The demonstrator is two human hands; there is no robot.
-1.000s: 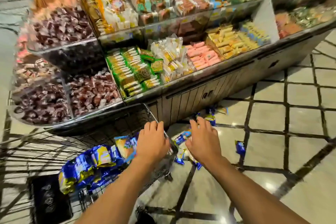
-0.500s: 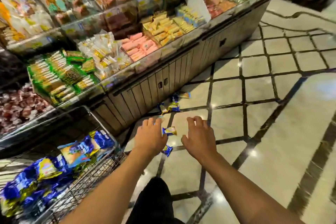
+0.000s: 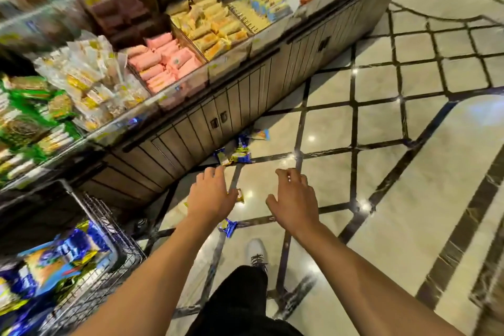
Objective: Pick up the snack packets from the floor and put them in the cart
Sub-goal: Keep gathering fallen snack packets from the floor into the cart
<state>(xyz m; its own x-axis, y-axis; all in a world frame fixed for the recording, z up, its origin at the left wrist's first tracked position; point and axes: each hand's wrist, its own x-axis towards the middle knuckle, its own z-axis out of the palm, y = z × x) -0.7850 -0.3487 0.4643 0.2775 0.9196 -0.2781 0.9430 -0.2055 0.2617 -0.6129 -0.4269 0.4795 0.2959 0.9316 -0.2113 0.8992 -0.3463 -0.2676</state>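
Step in hand: the person reaches both arms forward and down toward packets that lie on the floor; nothing is picked up yet, by the look of it.

Left hand (image 3: 211, 199): palm down, fingers loosely spread, holding nothing. It hangs over a small yellow packet (image 3: 240, 195), which peeks out just beside the thumb.

Right hand (image 3: 294, 199): palm down, fingers relaxed and a little curled, holding nothing. No packet shows beneath it.

Nearest packet: a blue and yellow packet (image 3: 227, 227) lies on a dark tile line just below the left wrist, between the two forearms and closer to the left one.

Far cluster (image 3: 234, 156): several blue and gold packets lie against the foot of the display counter (image 3: 191, 131), ahead of the left fingertips. One more packet (image 3: 261, 134) lies beyond them, near the counter base.

Which hand is nearer: the left, for every packet in sight; all lie on its side or straight ahead of it. The right hand would have to cross inward.

Long axis: the cluster runs roughly along the counter foot, slanting up and to the right. The single packets are too small to judge.

Cart (image 3: 90, 207): low on the left, wire-sided, already holding a heap of blue and yellow bags (image 3: 57, 262).

Next move calls for: lowering the left hand onto the yellow packet, then swinging left to the cart.
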